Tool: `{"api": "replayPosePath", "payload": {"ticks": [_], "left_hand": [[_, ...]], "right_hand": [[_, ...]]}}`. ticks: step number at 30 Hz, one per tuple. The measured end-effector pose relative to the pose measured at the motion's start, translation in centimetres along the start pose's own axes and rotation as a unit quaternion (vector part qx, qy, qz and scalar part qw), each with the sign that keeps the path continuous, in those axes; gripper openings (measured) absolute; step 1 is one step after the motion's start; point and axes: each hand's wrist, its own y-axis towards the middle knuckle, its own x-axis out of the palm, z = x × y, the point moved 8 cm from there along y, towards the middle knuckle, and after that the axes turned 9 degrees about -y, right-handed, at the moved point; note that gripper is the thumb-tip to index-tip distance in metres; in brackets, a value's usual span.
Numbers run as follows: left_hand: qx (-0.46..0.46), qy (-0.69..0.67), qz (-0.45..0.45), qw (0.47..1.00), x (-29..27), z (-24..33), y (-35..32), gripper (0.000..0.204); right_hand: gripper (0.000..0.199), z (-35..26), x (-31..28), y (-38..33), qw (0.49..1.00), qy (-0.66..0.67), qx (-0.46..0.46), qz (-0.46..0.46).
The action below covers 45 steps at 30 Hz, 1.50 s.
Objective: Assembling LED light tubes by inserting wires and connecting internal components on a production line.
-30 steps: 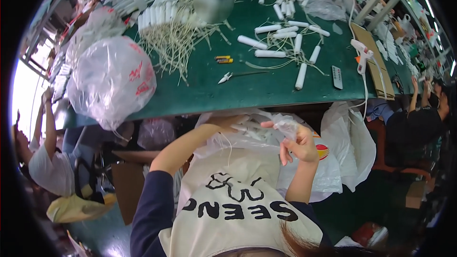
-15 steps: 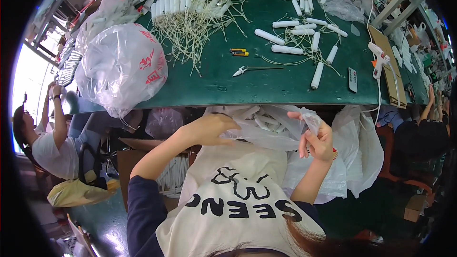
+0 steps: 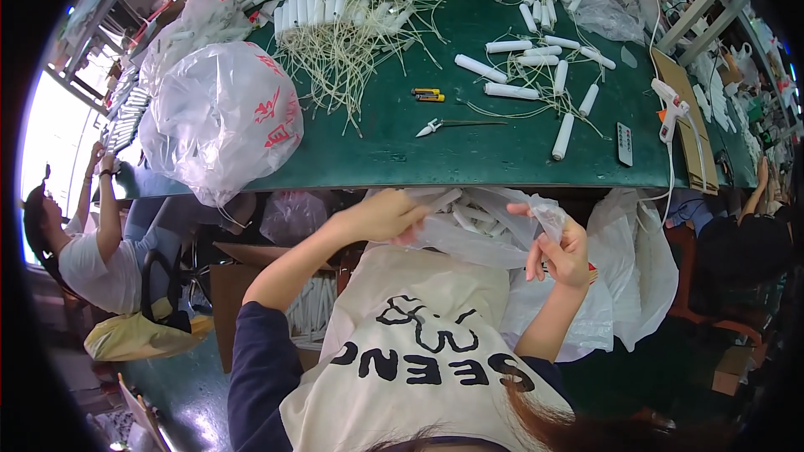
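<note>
A clear plastic bag [image 3: 494, 253] hangs open in my lap, just below the table edge, with several white tube-like pieces [image 3: 471, 218] inside. My right hand [image 3: 563, 253] grips the bag's rim at its right side, film bunched between thumb and fingers. At the left side of the opening, my left hand [image 3: 387, 218] has its fingers curled against the rim, slightly blurred, and appears to pinch the film. On the green table [image 3: 352, 159] ahead lie loose white cylinders with wires [image 3: 511, 92] and a small white pointed piece with a thin stem [image 3: 429, 128].
A big knotted plastic bag [image 3: 218, 117] stands on the table's left, beside stacked wired white cylinders [image 3: 343, 12]. Two batteries [image 3: 428, 95], a remote control [image 3: 624, 144] and a white glue gun [image 3: 670, 109] lie across the table. A co-worker [image 3: 84, 259] sits at left.
My left hand has shifted slightly right, its stretched fingers now curled at the bag's rim. My right hand keeps its hold. The whole view has shifted slightly.
</note>
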Motion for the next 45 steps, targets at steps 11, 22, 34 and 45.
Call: {"api": "replayPosePath", "payload": {"ticks": [11,22,34,45], "left_hand": [[0.246,0.119,0.07,0.959,5.1,2.1,2.6,0.048],[0.389,0.021,0.175,0.904,-3.3,10.3,-10.7,0.008],[0.02,0.181,0.697,0.693,-23.1,2.7,-27.3,0.016],[-0.067,0.26,0.464,0.844,-28.2,-9.4,-18.4,0.057]], "right_hand": [[0.031,-0.2,0.5,-0.2,1.0,-0.014,0.021,-0.002],[0.03,-0.4,0.8,0.2,0.999,-0.016,0.022,0.018],[0.029,-0.1,0.6,0.2,0.999,-0.038,0.019,0.022],[0.03,0.0,0.8,0.1,0.997,-0.066,0.029,0.023]]}}
